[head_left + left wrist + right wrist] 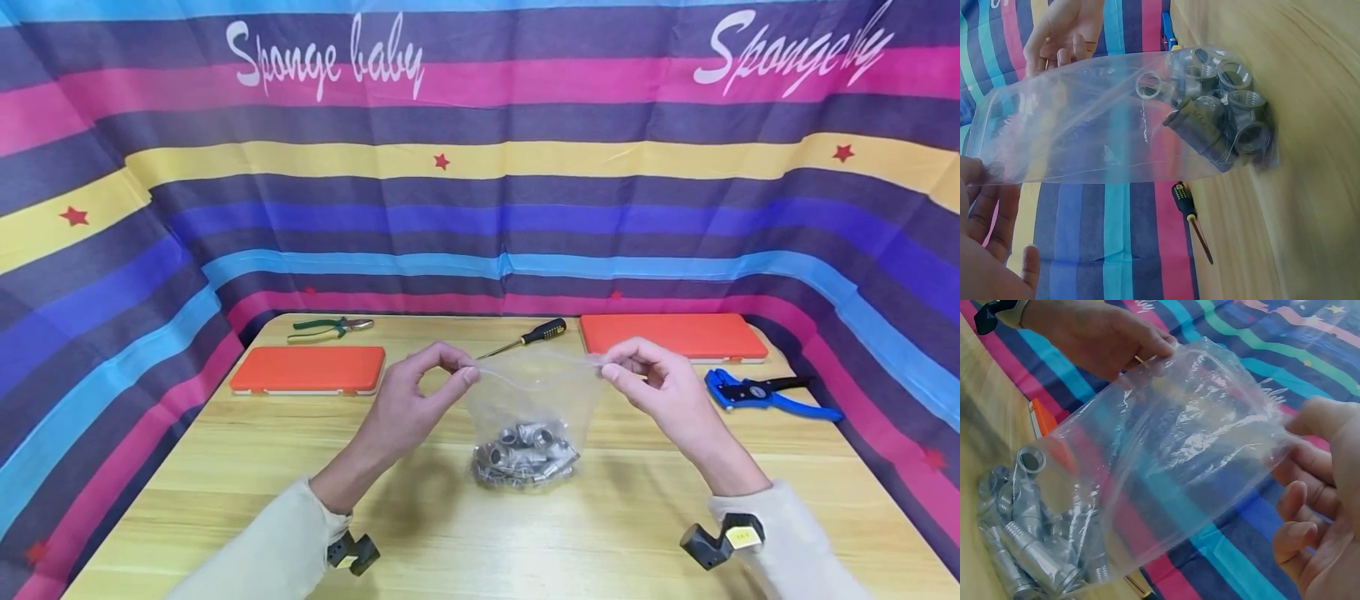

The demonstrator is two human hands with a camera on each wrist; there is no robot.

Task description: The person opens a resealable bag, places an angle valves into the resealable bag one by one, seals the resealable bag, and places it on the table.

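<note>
A clear plastic zip bag (pixel 536 392) stands upright over the middle of the table, its mouth stretched between both hands. Several shiny metal pipe fittings (pixel 525 454) lie heaped in its bottom; threaded ends show in the left wrist view (pixel 1235 75). My left hand (pixel 423 400) pinches the bag's top left corner between thumb and fingers. At the opposite top corner, my right hand (pixel 663 396) pinches the plastic the same way. In the right wrist view the right hand's (pixel 1322 494) other fingers curl loosely below the pinch.
Behind the bag lies a black-handled screwdriver (pixel 543 331). Green-handled pliers (pixel 330 328) and an orange case (pixel 307 369) are at the back left. A larger orange case (pixel 675 335) and a blue wire stripper (pixel 772 393) sit at the right. A striped curtain (pixel 465 217) surrounds the table (pixel 247 475).
</note>
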